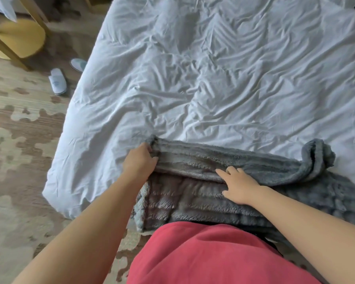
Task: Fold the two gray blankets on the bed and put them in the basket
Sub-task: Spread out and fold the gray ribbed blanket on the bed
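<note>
A fluffy gray blanket [244, 165] lies folded across the near edge of the bed [213, 78], its lower part hanging over the edge against my body. My left hand [140, 161] grips the blanket's left corner, fingers curled around the folded edge. My right hand [238, 184] rests flat on top of the blanket near its middle, fingers spread and pressing on the fold line. The blanket's right end [316, 154] is bunched into a loose roll. Only one gray blanket is clearly told apart; no basket is in view.
White wrinkled sheets cover the bed. Two white slippers [57, 80] lie on the patterned carpet [19, 150] to the left. A yellow stool with wooden legs [16, 37] stands at the far left. My red top fills the bottom.
</note>
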Motion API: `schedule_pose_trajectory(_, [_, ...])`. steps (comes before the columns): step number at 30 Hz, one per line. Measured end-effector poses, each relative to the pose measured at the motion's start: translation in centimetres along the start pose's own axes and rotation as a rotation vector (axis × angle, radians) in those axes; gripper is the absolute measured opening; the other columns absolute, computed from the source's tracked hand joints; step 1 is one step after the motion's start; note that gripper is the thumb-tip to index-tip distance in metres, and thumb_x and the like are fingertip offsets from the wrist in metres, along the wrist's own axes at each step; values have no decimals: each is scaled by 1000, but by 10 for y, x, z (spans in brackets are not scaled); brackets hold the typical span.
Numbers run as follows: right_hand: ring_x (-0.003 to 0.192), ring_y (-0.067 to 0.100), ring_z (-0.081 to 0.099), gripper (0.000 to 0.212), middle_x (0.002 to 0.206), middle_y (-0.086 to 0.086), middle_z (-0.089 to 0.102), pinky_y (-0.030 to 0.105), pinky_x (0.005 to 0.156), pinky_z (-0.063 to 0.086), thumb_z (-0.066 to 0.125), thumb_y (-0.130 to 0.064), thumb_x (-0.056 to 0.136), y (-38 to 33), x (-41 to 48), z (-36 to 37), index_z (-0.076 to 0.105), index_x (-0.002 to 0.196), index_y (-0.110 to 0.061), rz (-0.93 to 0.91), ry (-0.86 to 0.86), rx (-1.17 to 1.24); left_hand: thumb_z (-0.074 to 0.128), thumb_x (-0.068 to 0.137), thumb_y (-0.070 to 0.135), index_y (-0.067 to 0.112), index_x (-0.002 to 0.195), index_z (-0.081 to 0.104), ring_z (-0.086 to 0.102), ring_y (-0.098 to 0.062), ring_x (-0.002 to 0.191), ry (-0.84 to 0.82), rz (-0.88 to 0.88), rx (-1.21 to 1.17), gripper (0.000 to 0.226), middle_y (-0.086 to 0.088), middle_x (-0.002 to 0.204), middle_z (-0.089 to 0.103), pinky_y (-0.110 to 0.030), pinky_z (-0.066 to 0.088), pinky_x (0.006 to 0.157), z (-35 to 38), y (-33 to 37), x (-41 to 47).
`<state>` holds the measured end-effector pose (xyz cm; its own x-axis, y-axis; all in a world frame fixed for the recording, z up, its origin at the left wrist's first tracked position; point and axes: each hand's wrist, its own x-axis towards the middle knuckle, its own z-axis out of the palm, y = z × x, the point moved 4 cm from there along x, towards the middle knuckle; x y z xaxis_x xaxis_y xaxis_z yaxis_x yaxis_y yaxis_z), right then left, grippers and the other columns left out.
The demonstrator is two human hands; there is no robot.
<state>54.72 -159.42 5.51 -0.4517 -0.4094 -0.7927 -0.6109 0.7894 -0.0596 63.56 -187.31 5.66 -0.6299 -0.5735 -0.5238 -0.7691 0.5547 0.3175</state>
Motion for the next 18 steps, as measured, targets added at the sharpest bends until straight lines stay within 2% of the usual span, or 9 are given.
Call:
schedule_pose_trajectory(2, [141, 31, 18, 71, 154, 4, 17, 41, 103, 40, 49, -30, 95, 1, 0, -3, 8, 153, -30, 18, -4, 35, 62, 81, 18, 20, 97, 59, 57, -26, 83, 83, 88, -109, 17, -4, 94, 65, -28, 39, 62, -13, 13, -5])
schedule_pose_trajectory(5, [140, 30, 20, 68, 153, 5, 20, 41, 103, 40, 48, -31, 96, 1, 2, -6, 11, 153, -30, 34, 3, 55, 56, 79, 10, 23, 85, 58, 56, -24, 79, 203, 166, -185, 14, 1, 83, 62, -32, 46, 61, -36, 31, -17])
schedule_pose_trajectory(8, [139, 31, 22, 68, 151, 6, 22, 41, 105, 39, 48, -32, 95, 1, 5, -8, 13, 152, -29, 40, 15, 57, 54, 82, 8, 23, 84, 57, 53, -12, 67, 167, 153, -323, 16, 7, 77, 57, -21, 44, 48, -48, 46, -30])
schedule_pose_trajectory(10, [139, 31, 23, 68, 151, 6, 23, 40, 105, 38, 49, -32, 94, 2, 5, -10, 13, 152, -28, 45, 30, 66, 51, 85, 3, 19, 85, 55, 53, -11, 66, -18, -82, -823, 16, 1, 83, 57, -13, 41, 39, -43, 47, -36])
schedule_pose_trajectory(12, [138, 31, 24, 71, 150, 6, 25, 40, 105, 38, 52, -30, 93, 4, 6, -12, 13, 152, -27, 49, 55, 83, 44, 91, -2, 14, 97, 54, 56, -17, 65, -331, -415, -1457, 19, -9, 89, 56, -13, 42, 36, -34, 48, -51])
schedule_pose_trajectory(13, [138, 31, 26, 71, 149, 6, 26, 40, 104, 39, 53, -29, 92, 4, 6, -13, 14, 152, -26, 49, 65, 90, 40, 94, -2, 12, 99, 53, 57, -20, 60, -446, -519, -1659, 20, -13, 87, 57, -13, 43, 35, -29, 47, -59])
schedule_pose_trajectory(14, [137, 31, 27, 72, 149, 6, 27, 40, 104, 39, 54, -28, 91, 5, 6, -14, 15, 151, -26, 49, 70, 95, 39, 96, -1, 10, 98, 54, 58, -21, 56, -520, -573, -1766, 19, -14, 83, 59, -14, 43, 35, -23, 44, -66])
schedule_pose_trajectory(16, [136, 30, 28, 71, 148, 6, 28, 40, 102, 41, 55, -26, 90, 8, 3, -13, 17, 151, -27, 45, 61, 107, 39, 97, 2, 9, 89, 56, 59, -18, 49, -568, -610, -1809, 20, -13, 70, 64, -14, 44, 36, -10, 32, -76])
schedule_pose_trajectory(18, [136, 29, 28, 70, 149, 5, 27, 39, 99, 43, 55, -24, 90, 11, 0, -10, 19, 150, -28, 40, 52, 112, 41, 94, -2, 14, 81, 56, 57, -12, 55, -455, -613, -1607, 25, -7, 68, 62, -14, 45, 38, 10, 6, -76])
